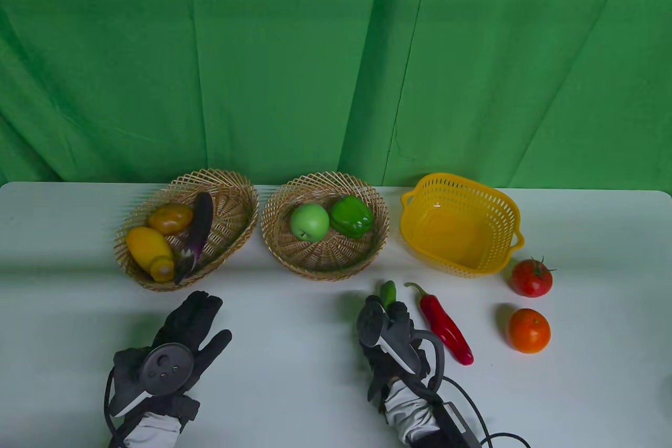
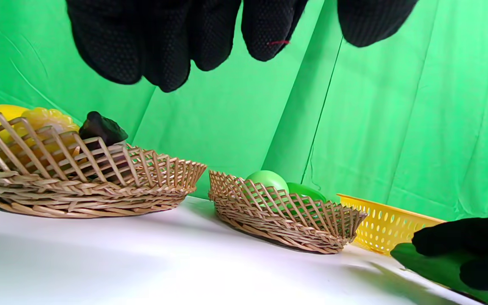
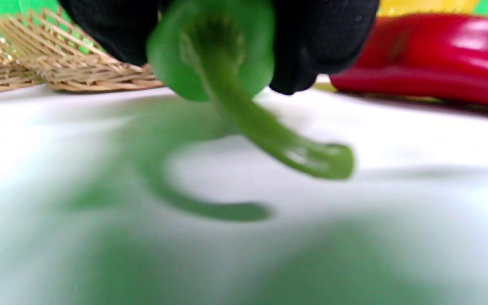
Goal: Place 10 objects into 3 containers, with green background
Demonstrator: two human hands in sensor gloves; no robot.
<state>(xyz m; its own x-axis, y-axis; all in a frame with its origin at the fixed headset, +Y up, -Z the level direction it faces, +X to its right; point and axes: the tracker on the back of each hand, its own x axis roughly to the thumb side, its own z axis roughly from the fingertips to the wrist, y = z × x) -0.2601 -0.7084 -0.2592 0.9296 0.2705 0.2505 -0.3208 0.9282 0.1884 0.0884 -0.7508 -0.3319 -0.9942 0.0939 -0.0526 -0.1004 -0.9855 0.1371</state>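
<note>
Creased green backdrop cloth (image 1: 315,59) hangs behind white table (image 1: 294,395); soft shadow band crosses tabletop.

Both hands, left hand (image 1: 185,332) and right hand (image 1: 391,335), wear black dotted gloves, grey trackers, white cuffs and black cables.

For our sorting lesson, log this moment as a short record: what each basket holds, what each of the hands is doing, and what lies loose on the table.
left wicker basket: yellow produce, eggplant
middle wicker basket: green apple, green bell pepper
yellow plastic basket: nothing inside
right hand: grips green chili
left hand: holds nothing
loose: red chili, two tomatoes
</note>
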